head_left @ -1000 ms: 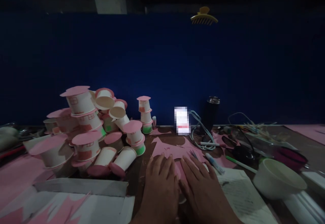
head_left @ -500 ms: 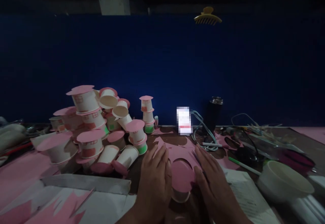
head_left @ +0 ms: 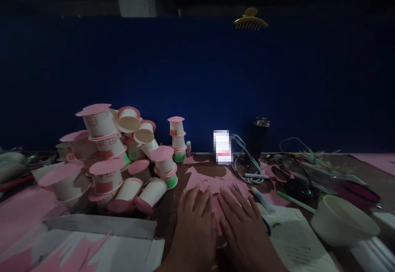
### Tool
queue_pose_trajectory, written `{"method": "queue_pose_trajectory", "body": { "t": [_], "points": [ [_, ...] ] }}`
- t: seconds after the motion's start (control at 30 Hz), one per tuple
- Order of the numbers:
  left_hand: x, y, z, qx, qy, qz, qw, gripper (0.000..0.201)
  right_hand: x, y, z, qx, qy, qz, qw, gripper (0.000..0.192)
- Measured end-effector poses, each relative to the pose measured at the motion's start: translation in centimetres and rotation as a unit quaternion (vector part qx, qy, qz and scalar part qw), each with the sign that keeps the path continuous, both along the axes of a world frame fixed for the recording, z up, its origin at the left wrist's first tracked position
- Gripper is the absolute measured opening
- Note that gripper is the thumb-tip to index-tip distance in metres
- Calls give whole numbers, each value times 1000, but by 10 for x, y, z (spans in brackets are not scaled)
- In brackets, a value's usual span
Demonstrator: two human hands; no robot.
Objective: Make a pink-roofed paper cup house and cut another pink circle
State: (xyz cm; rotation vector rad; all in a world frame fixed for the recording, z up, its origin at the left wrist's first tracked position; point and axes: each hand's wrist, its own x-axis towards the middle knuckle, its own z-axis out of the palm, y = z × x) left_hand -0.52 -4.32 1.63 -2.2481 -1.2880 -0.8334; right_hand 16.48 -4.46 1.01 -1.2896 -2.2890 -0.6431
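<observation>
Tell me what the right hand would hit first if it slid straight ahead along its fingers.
Probably the scissors, just past the right hand fingertips on the pink paper sheet; depth is hard to judge in this dim view.

Two bare hands, left hand, right hand, no gloves, rings or sleeves visible, forearms uncovered

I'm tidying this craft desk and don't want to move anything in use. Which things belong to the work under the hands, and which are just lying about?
In use:
left hand and right hand, flat on the pink paper disc
pink paper scraps
pile of pink-capped paper cups

Lying about:
black flask
white bowl
cables
pens
yellow hair claw
</observation>
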Motion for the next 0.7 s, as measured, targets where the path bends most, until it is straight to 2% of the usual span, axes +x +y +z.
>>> {"method": "queue_pose_trajectory", "body": {
  "t": [0.4,0.7],
  "points": [
    [3,2,-5,8,-5,13,1000,32,-1,3,1,36,-18,0,999,41],
    [1,-1,-5,10,-37,8,999,42,4,0,-8,19,63,-9,998,49]
  ]
}}
